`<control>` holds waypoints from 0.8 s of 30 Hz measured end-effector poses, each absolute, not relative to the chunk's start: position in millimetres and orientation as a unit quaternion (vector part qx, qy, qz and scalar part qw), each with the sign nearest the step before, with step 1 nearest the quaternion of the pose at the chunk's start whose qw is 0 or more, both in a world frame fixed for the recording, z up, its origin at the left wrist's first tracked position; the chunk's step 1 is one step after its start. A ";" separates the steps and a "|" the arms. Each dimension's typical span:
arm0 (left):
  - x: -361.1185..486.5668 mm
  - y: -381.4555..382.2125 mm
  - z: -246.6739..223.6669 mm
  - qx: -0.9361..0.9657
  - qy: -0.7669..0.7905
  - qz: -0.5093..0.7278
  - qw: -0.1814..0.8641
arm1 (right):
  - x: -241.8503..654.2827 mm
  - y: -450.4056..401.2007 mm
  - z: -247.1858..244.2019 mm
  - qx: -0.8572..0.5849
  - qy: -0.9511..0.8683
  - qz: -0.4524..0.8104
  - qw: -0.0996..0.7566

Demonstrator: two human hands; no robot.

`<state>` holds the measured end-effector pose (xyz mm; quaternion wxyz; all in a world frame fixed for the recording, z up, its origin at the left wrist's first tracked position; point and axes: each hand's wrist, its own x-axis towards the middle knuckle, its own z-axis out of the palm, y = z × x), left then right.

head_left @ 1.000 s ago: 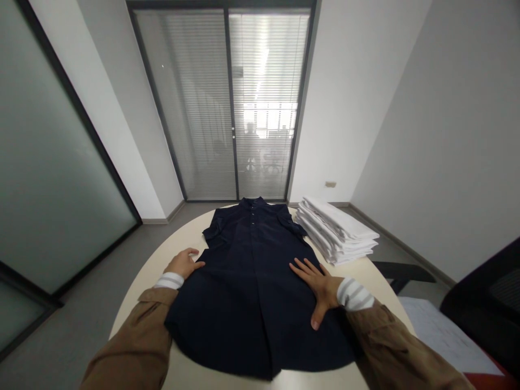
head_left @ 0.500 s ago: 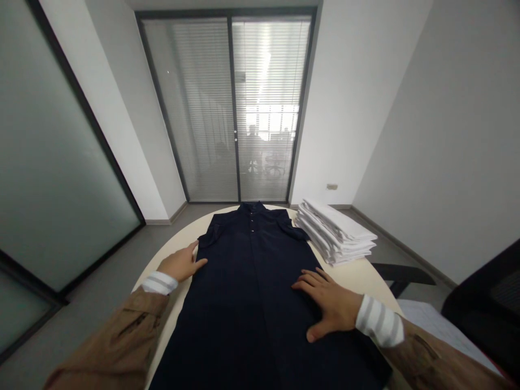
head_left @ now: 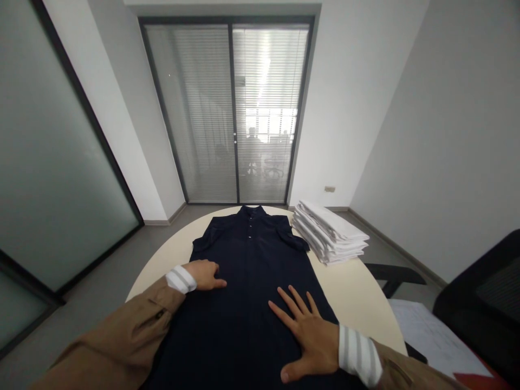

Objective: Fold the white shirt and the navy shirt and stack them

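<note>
From my remote station, I read the left hand (head_left: 206, 274) as half open, fingers loosely curled, no visible hold; I could not tell whether it pressed. Beneath both hands, the navy, button-front fabric shirt (head_left: 248, 292) lay front up, apparently spread for even support on the round, cream-coloured table (head_left: 357, 290). The right hand (head_left: 311, 333) was splayed palm down, gripping nothing, probably to distribute pressure. Beyond it stood the folded white cloth stack (head_left: 331, 233), presumably kept aside for room.
</note>
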<state>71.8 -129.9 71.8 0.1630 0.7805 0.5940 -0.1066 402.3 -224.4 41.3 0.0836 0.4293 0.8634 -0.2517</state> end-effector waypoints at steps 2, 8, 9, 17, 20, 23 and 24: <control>81.8 -118.9 78.2 0.775 0.608 -0.099 0.139 | 396.0 -227.9 48.1 0.429 0.868 -0.232 0.093; 138.9 -92.1 65.1 0.795 0.601 -0.009 0.078 | 389.9 -168.7 65.5 0.475 0.872 -0.117 0.004; 148.8 -89.7 59.3 0.799 0.597 0.004 0.071 | 390.2 -152.3 65.4 0.500 0.861 -0.088 -0.002; 170.4 -80.3 -13.5 0.782 0.613 0.107 0.015 | 406.1 -55.0 26.6 0.648 0.756 0.057 -0.067; 157.3 -78.0 -27.2 0.782 0.615 0.101 0.019 | 412.4 -38.4 13.7 0.654 0.743 0.108 -0.092; 143.8 -76.5 -28.3 0.780 0.619 0.090 0.023 | 416.1 -26.3 12.5 0.672 0.729 0.091 -0.094; 140.3 -76.4 -27.7 0.777 0.623 0.088 0.025 | 417.0 -23.1 14.4 0.685 0.718 0.078 -0.096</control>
